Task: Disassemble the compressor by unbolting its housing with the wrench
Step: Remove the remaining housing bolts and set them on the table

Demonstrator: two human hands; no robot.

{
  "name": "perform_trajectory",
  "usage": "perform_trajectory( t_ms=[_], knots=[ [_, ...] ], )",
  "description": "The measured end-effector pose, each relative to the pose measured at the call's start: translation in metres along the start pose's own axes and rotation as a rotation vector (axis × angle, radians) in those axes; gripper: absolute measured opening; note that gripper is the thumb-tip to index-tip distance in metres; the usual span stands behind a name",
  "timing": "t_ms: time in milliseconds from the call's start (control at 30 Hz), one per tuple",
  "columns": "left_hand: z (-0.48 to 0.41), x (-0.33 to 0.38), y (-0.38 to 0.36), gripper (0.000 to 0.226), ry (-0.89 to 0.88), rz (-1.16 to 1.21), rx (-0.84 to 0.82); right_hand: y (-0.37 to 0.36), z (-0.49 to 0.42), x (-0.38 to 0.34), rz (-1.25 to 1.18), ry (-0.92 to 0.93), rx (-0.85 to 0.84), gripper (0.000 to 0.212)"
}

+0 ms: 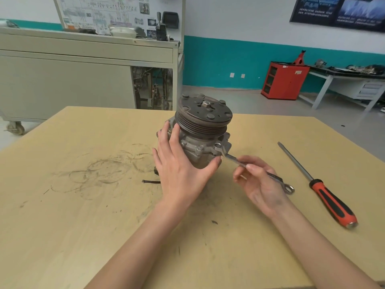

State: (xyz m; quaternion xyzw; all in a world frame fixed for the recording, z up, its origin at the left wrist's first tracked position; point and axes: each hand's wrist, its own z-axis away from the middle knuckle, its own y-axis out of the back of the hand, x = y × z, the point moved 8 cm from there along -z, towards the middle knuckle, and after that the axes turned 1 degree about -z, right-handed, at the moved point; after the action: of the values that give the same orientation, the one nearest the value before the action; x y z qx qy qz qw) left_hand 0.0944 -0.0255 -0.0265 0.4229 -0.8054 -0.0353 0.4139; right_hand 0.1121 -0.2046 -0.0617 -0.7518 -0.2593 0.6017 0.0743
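Steadying the compressor with one hand while the other sets a wrench on its housing.

The compressor stands upright at the middle of the tan tabletop, with its grooved pulley on top. The left hand lies spread wide against the near-left side of the housing, fingers straight and pointing up towards the pulley, thumb stretched across the near face. The right hand, palm up and just right of the compressor, pinches the wrench's shaft between thumb and curled fingers. The wrench's far head meets the housing flange on its near-right side, and its ring end sticks out past the hand to the near right. A screwdriver with a red and black handle lies further right, well apart from both hands. A short dark cable lies on the tabletop just left of the left wrist.
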Motion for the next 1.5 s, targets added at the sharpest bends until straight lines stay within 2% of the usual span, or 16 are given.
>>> perform_trajectory(
  t_ms=[67,133,367,567,633,667,700,733,800,900,967,1033,1167,1233,1333,1500],
  knots=[
    [0.0,0.0,0.0,0.108,0.001,0.0,0.002,0.002,-0.012,0.013,-0.158,-0.139,-0.017,0.017],
    [0.001,0.001,0.001,0.108,0.009,0.001,0.002,0.003,-0.023,0.02,-0.218,-0.211,-0.064,0.033],
    [0.002,0.0,0.002,0.107,0.008,-0.001,-0.002,-0.001,-0.049,0.026,-0.286,-0.304,-0.154,0.04],
    [0.002,0.0,0.0,0.108,0.008,0.001,-0.013,0.005,-0.041,0.014,-0.2,-0.248,-0.086,0.04],
    [0.003,0.001,0.001,0.108,0.014,0.005,-0.017,0.007,-0.032,-0.008,-0.132,-0.141,-0.038,0.028],
    [0.003,0.001,0.001,0.108,0.016,0.006,-0.019,0.008,-0.026,-0.021,-0.086,-0.065,0.001,0.014],
    [0.003,0.001,0.001,0.108,0.016,0.008,-0.02,0.008,-0.018,-0.035,-0.034,0.019,0.046,0.012],
    [0.003,0.001,0.001,0.108,0.016,0.01,-0.02,0.007,-0.009,-0.049,0.04,0.108,0.096,0.024],
    [0.003,0.001,0.0,0.108,0.01,0.012,-0.02,-0.002,0.015,-0.073,0.294,0.304,0.222,0.033],
    [0.003,0.001,0.001,0.108,0.003,0.023,-0.016,-0.047,0.048,-0.095,0.894,0.635,0.328,0.033],
    [0.002,-0.001,0.002,0.107,-0.015,0.046,-0.02,-0.09,0.061,-0.091,1.386,0.893,0.326,0.036],
    [0.002,-0.002,0.006,0.097,-0.044,0.076,-0.025,-0.122,0.065,-0.076,1.725,1.054,0.346,0.037],
    [0.0,-0.004,0.011,0.08,-0.043,0.134,-0.032,-0.151,0.061,-0.056,1.955,1.077,0.396,0.043],
    [0.0,-0.007,0.008,0.07,-0.042,0.138,-0.04,-0.158,0.057,-0.05,2.053,1.041,0.404,0.037],
    [-0.002,-0.012,0.002,0.082,-0.035,0.095,-0.036,-0.166,0.049,-0.041,2.17,0.983,0.419,0.019],
    [-0.002,-0.009,0.003,0.079,-0.075,0.111,-0.045,-0.164,0.044,-0.021,2.23,0.985,0.328,0.021]
  ],
)
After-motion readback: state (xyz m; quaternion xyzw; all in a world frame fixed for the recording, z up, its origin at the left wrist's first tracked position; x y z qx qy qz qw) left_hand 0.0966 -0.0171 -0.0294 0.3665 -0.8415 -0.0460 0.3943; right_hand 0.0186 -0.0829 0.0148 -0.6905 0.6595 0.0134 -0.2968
